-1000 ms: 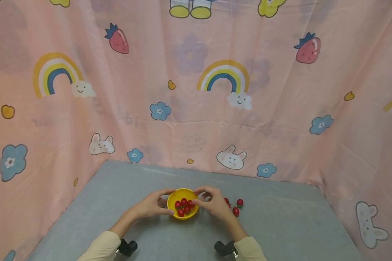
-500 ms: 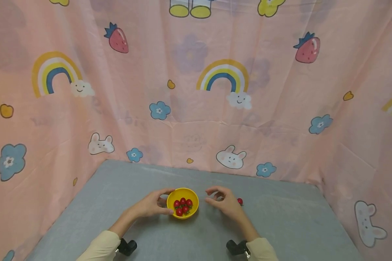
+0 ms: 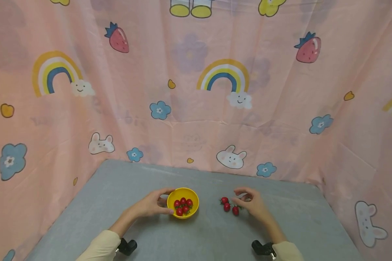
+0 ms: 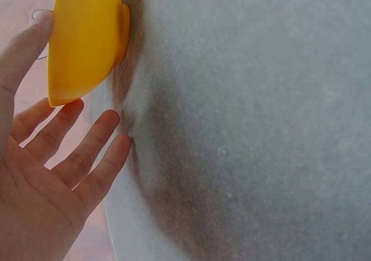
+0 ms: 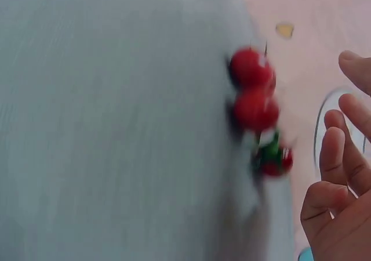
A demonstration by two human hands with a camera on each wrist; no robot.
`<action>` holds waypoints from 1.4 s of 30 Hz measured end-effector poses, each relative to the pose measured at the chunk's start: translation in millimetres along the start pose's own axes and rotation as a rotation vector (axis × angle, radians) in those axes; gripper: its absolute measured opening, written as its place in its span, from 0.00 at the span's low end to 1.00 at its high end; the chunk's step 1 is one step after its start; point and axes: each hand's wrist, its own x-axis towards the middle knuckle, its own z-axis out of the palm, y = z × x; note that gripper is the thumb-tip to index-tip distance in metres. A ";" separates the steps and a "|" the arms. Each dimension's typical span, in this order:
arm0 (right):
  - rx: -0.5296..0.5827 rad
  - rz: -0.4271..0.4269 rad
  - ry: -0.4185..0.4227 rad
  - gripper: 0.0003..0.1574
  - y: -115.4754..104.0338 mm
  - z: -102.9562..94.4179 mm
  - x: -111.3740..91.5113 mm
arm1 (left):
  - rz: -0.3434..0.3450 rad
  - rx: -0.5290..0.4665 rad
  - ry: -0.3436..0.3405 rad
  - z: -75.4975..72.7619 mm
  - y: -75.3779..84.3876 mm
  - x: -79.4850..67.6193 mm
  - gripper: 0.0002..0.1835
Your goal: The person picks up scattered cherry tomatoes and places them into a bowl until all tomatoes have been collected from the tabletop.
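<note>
In the head view, a yellow bowl [image 3: 196, 206] holds several red cherry tomatoes [image 3: 183, 207]. My left hand [image 3: 150, 205] steadies the bowl from its left, thumb and fingers spread along the rim; the left wrist view puts the thumb on one side and fingertips on the other. Right of the bowl lie loose cherry tomatoes [image 3: 227, 207] with green stems. My right hand [image 3: 253, 204] hovers just beside them, thumb and fingers parted. In the right wrist view nothing sits between that hand's fingers [image 5: 333, 151], and the loose cherry tomatoes [image 5: 255, 110] look blurred.
A grey table [image 3: 297, 217] carries everything. Pink patterned curtain [image 3: 196, 127] hangs behind it and along both sides. Black wrist devices [image 3: 128, 247] are strapped on below both hands, near the pale sleeves [image 3: 99, 246].
My right hand has moved away from the bowl to the right, past the loose cherry tomatoes, uncovering several of them. My left hand and the bowl have hardly moved.
</note>
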 end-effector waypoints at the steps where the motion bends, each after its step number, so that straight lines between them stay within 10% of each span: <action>1: -0.018 0.016 -0.003 0.19 2.8 -4.3 -2.0 | 0.000 -0.002 0.000 -0.1 -0.1 0.0 0.41; 16: -0.158 0.156 -0.138 0.38 26.1 -33.2 -4.4 | 0.001 -0.008 -0.009 0.4 1.1 -0.1 0.41; 42: -0.160 0.110 -0.124 0.20 28.9 -28.6 -3.1 | -0.001 -0.012 -0.013 -1.0 1.3 -0.1 0.40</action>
